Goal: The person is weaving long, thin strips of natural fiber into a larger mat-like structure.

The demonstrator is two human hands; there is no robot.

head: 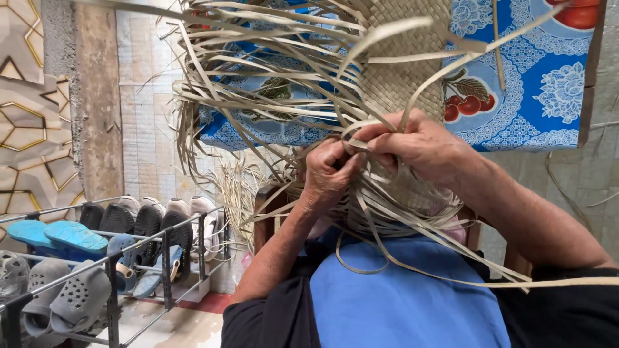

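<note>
Woven palm-strip work hangs close before the camera, its finished tight panel lying against a blue table covering with white lace pattern and fruit prints. Loose strips fan out from the panel's left edge and trail down over the person's blue garment.

Hand positions:
- Left hand: fingers curled and pressed together around a bundle of strips, knuckles toward the camera. It acts as the clamp.
- Right hand: thumb and fingertips pinch a single pale strip where it loops above the left hand. It acts as the working hand.

Procedure, judged from these positions:
1. Keep the left-hand clamp firm, so that the strips already crossed do not slacken at the weave's edge.
2. Hold the working strip flat between the pinching fingers; a twisted strip is likely to crease or split.
3. Draw the strip snug against the neighbouring row, with even tension, avoiding a sharp pull.
4. Keep the free strips clear of the crossing point; they tangle easily here.

Exactly where the strip passes over or under cannot be seen behind the fingers.

Surroundings: a metal shoe rack with sandals and clogs stands at lower left, well apart.
</note>
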